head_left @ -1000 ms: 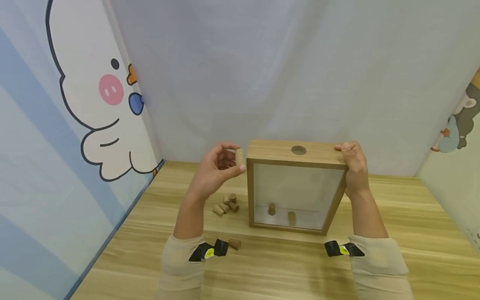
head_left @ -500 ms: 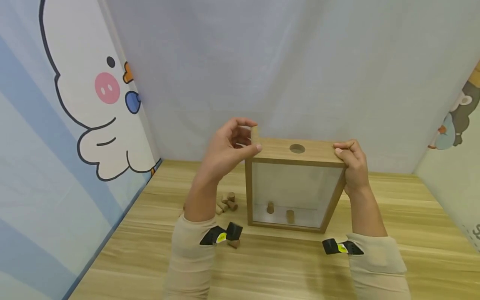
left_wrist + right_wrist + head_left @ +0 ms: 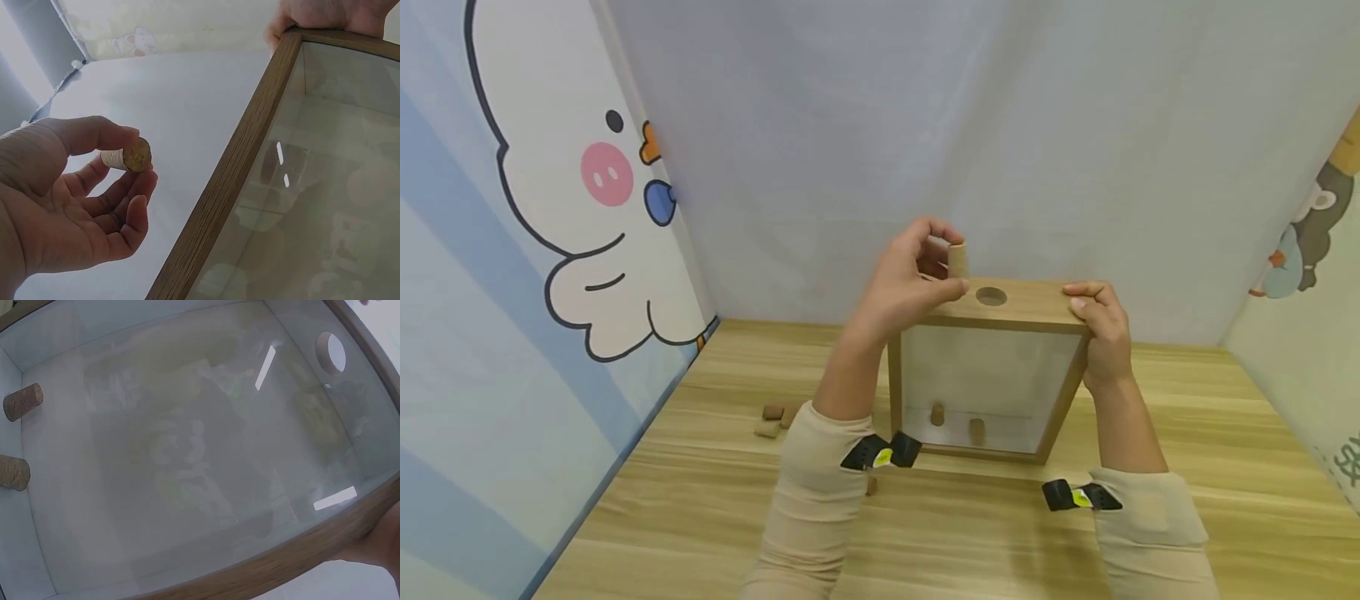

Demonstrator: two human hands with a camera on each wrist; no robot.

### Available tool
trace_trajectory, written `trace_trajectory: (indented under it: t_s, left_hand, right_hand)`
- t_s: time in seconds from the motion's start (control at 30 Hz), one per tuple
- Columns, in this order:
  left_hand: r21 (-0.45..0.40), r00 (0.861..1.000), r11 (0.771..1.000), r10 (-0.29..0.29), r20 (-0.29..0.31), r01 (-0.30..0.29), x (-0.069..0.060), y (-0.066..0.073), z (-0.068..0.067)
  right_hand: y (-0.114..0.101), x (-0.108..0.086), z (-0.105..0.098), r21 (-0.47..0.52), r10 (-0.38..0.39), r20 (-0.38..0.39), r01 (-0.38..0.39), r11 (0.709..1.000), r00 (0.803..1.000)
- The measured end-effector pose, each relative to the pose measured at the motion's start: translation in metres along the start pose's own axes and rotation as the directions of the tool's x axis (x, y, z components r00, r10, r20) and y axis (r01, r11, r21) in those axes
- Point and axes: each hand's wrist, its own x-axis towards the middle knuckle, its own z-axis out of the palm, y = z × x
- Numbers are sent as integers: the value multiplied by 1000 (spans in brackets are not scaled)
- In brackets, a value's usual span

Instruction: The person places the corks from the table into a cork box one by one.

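Between thumb and fingers my left hand [image 3: 904, 279] pinches a cork [image 3: 958, 261], upright just left of the round hole [image 3: 992, 297] in the top of a wooden shadow box [image 3: 1037, 305]. The left wrist view shows the cork's end [image 3: 137, 155] between thumb and fingertips. My right hand [image 3: 1106, 333] grips the upper right corner of the box, which stands on the table. Behind its clear front, two corks [image 3: 24, 402] stand on the box's floor.
Several loose corks [image 3: 772, 412] lie on the wooden table [image 3: 700, 500] left of the box, partly hidden by my left arm. One more cork [image 3: 872, 485] peeks out beside the left wrist camera. A pale curtain [image 3: 820, 150] hangs behind.
My left hand has carried the cork up and rightward, from beside the box's left edge to over its top near the hole. My right hand keeps its hold.
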Motion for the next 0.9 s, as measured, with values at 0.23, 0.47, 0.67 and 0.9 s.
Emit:
trace_trajectory:
  t_s: [0.23, 0.47, 0.67, 0.9]
  left_hand:
    - [74, 996, 994, -82, 21, 81, 14, -3, 18]
    - [122, 979, 972, -205, 18, 201, 31, -9, 23]
    - [156, 947, 937, -320, 28, 312, 41, -13, 26]
    - [225, 921, 910, -378, 99, 349, 48, -13, 28]
  right_hand:
    - [1, 0, -3, -4, 3, -2, -3, 1000, 1000]
    - [3, 2, -2, 3, -16, 10, 16, 1000, 1000]
    - [4, 1, -1, -6, -20, 8, 20, 1000, 1000]
    - [4, 1, -2, -18, -8, 7, 8, 1000, 1000]
